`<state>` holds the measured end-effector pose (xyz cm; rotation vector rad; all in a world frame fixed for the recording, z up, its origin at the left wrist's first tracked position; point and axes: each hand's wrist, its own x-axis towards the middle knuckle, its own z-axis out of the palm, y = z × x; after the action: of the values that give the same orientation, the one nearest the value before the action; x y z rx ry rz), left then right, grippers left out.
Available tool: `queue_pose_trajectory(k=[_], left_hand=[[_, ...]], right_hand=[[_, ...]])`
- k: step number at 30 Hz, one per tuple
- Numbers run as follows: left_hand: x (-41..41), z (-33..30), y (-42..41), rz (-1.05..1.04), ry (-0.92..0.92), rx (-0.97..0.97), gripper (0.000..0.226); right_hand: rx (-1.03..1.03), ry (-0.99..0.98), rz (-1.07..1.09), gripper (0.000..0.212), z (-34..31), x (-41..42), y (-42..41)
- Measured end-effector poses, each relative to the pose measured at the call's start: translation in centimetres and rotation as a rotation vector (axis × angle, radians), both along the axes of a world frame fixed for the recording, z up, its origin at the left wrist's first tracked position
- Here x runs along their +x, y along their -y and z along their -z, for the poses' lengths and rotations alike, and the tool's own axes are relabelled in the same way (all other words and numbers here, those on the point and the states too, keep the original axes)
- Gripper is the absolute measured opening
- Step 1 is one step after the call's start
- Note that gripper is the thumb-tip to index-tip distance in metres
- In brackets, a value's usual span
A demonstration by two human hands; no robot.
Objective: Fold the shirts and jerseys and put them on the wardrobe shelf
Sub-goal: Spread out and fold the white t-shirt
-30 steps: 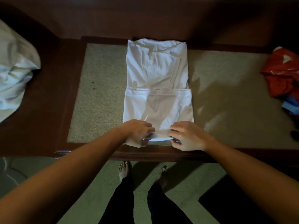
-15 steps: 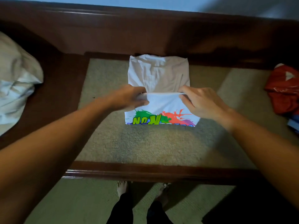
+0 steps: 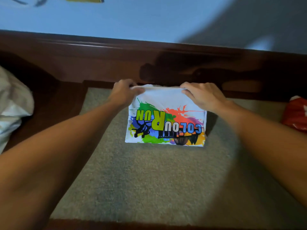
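Observation:
A white shirt [image 3: 167, 103] with a bright paint-splash "COLOUR RUN" print lies folded into a compact rectangle on the beige padded surface [image 3: 149, 180], print side up and upside down to me. My left hand [image 3: 124, 92] pinches the shirt's far left corner. My right hand [image 3: 201, 95] pinches the far right corner. Both hands hold the doubled far edge close to the dark wooden back rail [image 3: 149, 52]. The near folded edge rests flat on the pad.
A crumpled white cloth pile [image 3: 13, 105] sits at the left edge. A red garment [image 3: 296, 113] lies at the far right. A dark wood frame surrounds the pad, with a light blue wall [image 3: 149, 17] behind it.
Both hands carried the shirt's near edge away from me and over to the far edge, turning the plain white side under and the printed side up. The camera tilted up.

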<state>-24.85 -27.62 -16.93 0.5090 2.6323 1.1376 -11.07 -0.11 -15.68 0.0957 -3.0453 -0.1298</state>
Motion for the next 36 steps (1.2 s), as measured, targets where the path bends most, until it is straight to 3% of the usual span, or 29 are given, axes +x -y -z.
queue_pose_trajectory(k=[7,9,12,14,16,18,21,26,28,33,34,36], left_hand=[[-3.7,2.9,-3.1,-0.110,0.037,-0.045,0.021],[-3.4,3.8,-3.7,-0.149,0.015,-0.080,0.031],[-0.6,5.4,-3.8,-0.083,-0.432,-0.264,0.037],[2.4,5.9,-4.1,0.090,-0.564,-0.235,0.037],[4.8,6.4,-4.4,0.290,-0.431,-0.232,0.053],[6.0,7.5,-4.3,0.409,-0.314,-0.383,0.073],[6.5,9.5,-3.9,0.450,-0.314,-0.553,0.086],[6.2,9.9,-4.0,0.456,-0.311,-0.577,0.080],[6.4,9.2,-3.6,0.474,-0.278,-0.504,0.077],[10.3,7.7,-1.3,0.568,-0.652,-0.207,0.051],[11.2,7.7,-1.1,0.597,-0.692,-0.198,0.046],[12.3,8.1,-0.9,0.605,-0.685,-0.213,0.041]], right_hand=[[0.107,-0.080,0.065,0.030,4.5,-4.0,-1.4],[0.159,-0.108,0.146,0.034,5.8,-4.1,-1.1],[0.080,-0.194,0.229,0.042,6.7,-2.5,0.5],[-0.040,-0.182,0.243,0.046,7.2,-0.6,2.0],[-0.158,-0.072,0.300,0.056,8.2,1.0,3.5],[-0.200,0.069,0.349,0.066,9.4,1.9,4.4],[-0.241,0.155,0.360,0.071,10.9,2.3,4.6],[-0.258,0.165,0.353,0.069,10.9,2.2,4.5],[-0.271,0.183,0.349,0.069,10.4,2.3,4.8],[-0.233,-0.055,0.021,0.055,8.3,5.8,6.1],[-0.220,-0.096,0.054,0.054,8.2,6.7,6.1],[-0.245,-0.129,0.368,0.057,7.6,8.1,6.3]])
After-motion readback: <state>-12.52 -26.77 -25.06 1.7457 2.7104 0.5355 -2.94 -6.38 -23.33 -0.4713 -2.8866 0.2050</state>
